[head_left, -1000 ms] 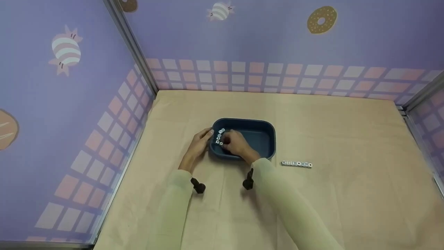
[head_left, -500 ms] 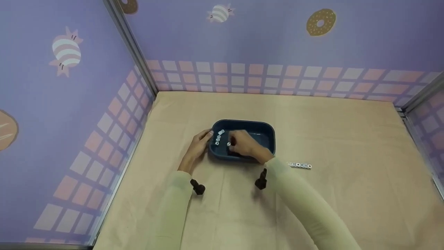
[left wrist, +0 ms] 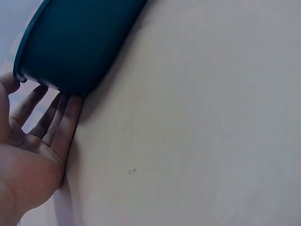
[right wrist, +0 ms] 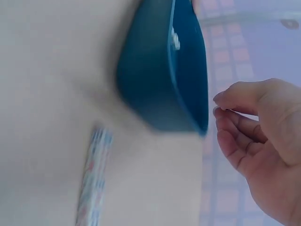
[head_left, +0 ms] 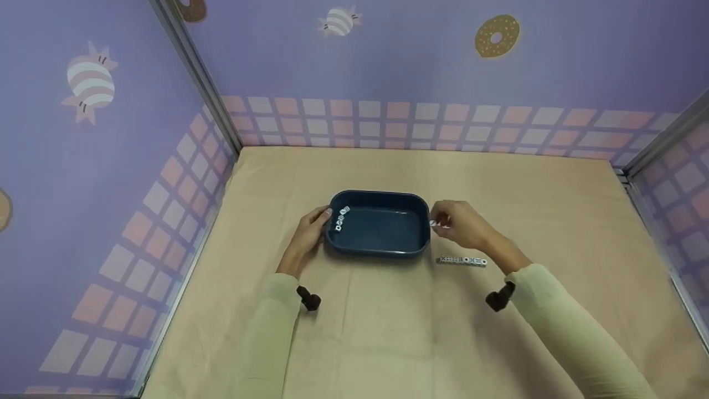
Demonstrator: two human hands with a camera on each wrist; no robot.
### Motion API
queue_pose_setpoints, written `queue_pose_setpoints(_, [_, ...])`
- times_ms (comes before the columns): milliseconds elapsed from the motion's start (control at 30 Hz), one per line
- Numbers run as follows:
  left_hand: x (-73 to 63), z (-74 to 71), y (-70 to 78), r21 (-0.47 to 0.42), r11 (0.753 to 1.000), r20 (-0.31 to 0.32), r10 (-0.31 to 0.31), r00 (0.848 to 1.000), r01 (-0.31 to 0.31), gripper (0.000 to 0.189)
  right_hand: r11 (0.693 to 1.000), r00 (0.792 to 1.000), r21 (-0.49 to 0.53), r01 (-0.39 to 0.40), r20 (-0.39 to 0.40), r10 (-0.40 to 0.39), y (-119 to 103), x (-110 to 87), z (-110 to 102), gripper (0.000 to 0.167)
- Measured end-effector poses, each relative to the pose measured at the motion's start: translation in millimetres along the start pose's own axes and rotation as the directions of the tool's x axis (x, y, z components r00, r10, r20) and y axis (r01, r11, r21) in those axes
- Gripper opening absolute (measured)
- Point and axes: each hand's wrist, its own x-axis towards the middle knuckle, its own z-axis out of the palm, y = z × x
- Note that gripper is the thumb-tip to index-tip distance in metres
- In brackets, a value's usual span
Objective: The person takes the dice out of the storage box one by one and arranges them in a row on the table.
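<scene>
Over beige cloth, left grip clasps blue tray; right grip pinches white cube, markings unreadable.

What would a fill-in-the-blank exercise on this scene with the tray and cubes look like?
1. The tray is dark ____.
2. In the head view, the cubes within it sit near its ____ end.
3. Inside or outside: the long row lies ____ the tray.
4. The hand nearest that row is the person's ____.

Missing words: blue; left; outside; right.
</scene>
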Motion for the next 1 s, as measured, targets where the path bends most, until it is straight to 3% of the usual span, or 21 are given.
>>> queue_pose_setpoints(167, [0.1,1.7,-1.2,-0.004,1.0,-0.007,-0.011,1.0,0.011,0.052,0.998,0.997,-0.023,-0.065,-0.05,0.064,38,-48.4,-13,0.008])
queue_pose_setpoints(333, [0.3,3.3,-2.1,0.013,1.0,-0.011,-0.011,1.0,0.011,0.053,0.986,0.983,-0.025,-0.163,-0.086,0.161,71,-96.3,-9,0.014])
queue_pose_setpoints(433, [0.0,2.0,-1.4,0.011,1.0,-0.014,-0.014,1.0,0.015,0.053,0.975,0.972,-0.007,-0.224,-0.081,0.222,83,-114.7,-5,0.015])
queue_pose_setpoints(633, [-0.2,0.6,0.4,0.014,1.0,-0.019,-0.011,1.0,0.011,0.053,0.953,0.952,0.006,-0.304,-0.048,0.304,92,-130.8,3,0.016])
queue_pose_setpoints(1000, [-0.6,-0.5,-0.1,0.04,0.999,-0.028,-0.001,1.0,0.002,0.054,0.954,0.952,0.002,-0.299,-0.07,0.298,92,-134.1,13,0.019])
